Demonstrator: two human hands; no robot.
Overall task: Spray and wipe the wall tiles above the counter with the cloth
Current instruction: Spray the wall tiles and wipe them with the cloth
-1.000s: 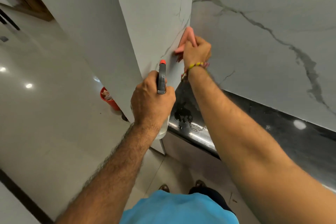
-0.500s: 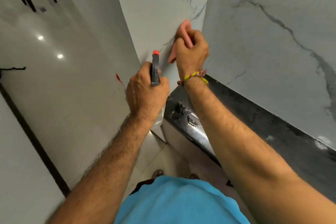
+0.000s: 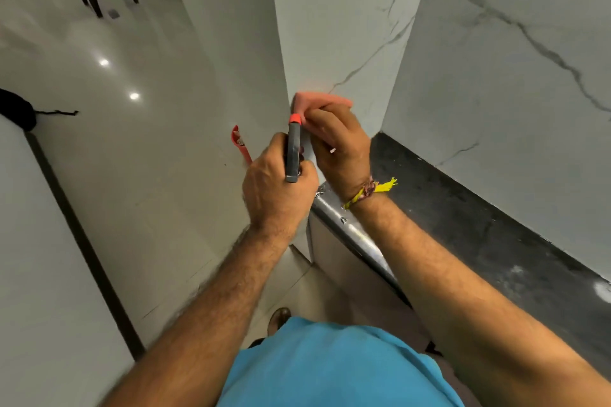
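Cloth [image 3: 317, 101] under right hand's [image 3: 340, 145] grip

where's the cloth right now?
Head view, centre frame: the pink cloth is pressed by the right hand against the marbled wall tile, just above the spray bottle in the left hand.

The pale grey marble-look wall tiles [image 3: 347, 26] carry thin dark grey veins, one running up from just above the right hand [image 3: 340, 142]. That hand's fingers curl over a salmon-pink cloth [image 3: 312, 100]. The left hand [image 3: 274, 192] grips a dark grey spray head [image 3: 293, 155] tipped with an orange-red nozzle. Below the right wrist lies a speckled black stone counter [image 3: 463, 215]; round that wrist runs a yellow and maroon thread band [image 3: 367, 190].
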